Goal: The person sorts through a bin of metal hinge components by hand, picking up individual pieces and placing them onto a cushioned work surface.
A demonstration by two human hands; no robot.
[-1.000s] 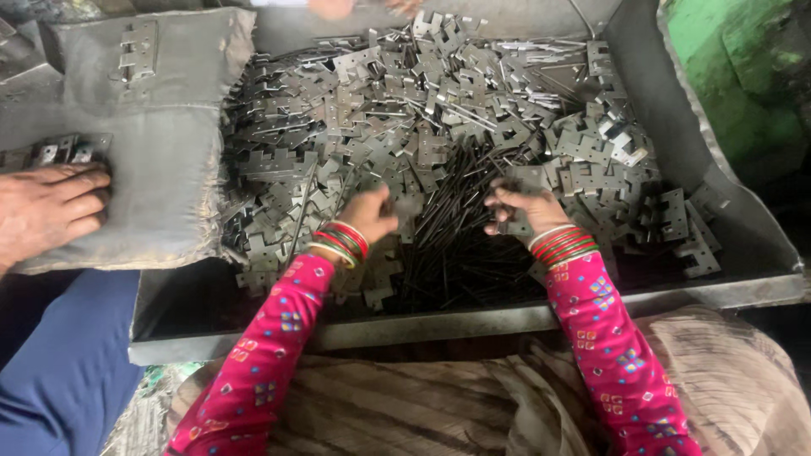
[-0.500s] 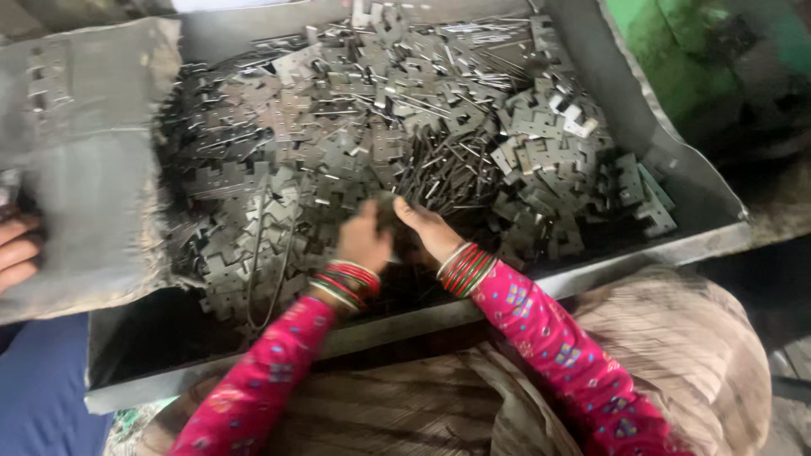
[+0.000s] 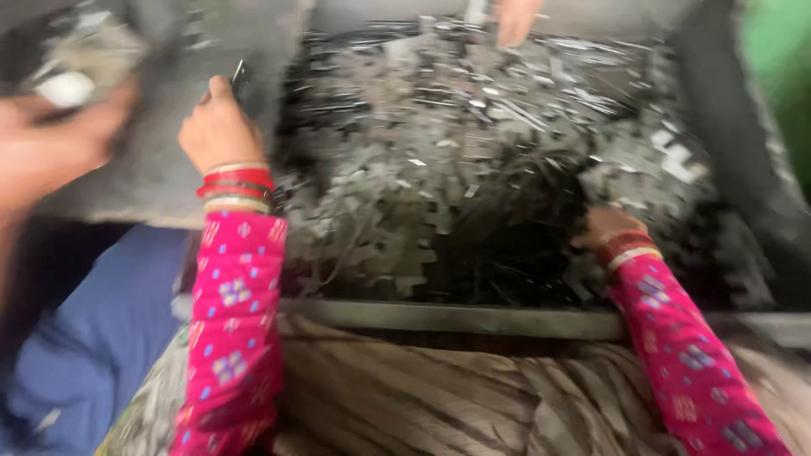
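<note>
Metal fills most of what we see: one big grey tray (image 3: 743, 169) spans the middle and right of the frame, and we point at its right wall because the floor is buried under a heap of small flat stamped metal pieces (image 3: 473, 160). The pieces are far too many and too blurred for us to count.

Next in size is one grey slab-like bundle (image 3: 160, 169) at the upper left, lying against the tray's left side. Below it, at the lower left, we see one patch of blue cloth (image 3: 93, 338), and along the bottom a striped brown-and-cream garment (image 3: 439, 397) just under the tray's near rim.

Two pink patterned sleeves rise from the bottom edge. Our left hand (image 3: 218, 127) sits at the upper left, against the grey bundle, curled into a closed fist around a thin dark strip (image 3: 239, 78) that sticks up past the thumb; red and gold bangles ring the wrist. Our right hand (image 3: 610, 226) is right of centre, low in the tray, resting on the heap of pieces beside a dark gap; blur hides the fingers, so we cannot tell how far it is open or whether it has hold of anything.

Two other hands show: one blurred hand (image 3: 59, 143) at the far left edge and one fingertip (image 3: 515, 19) at the top centre.
</note>
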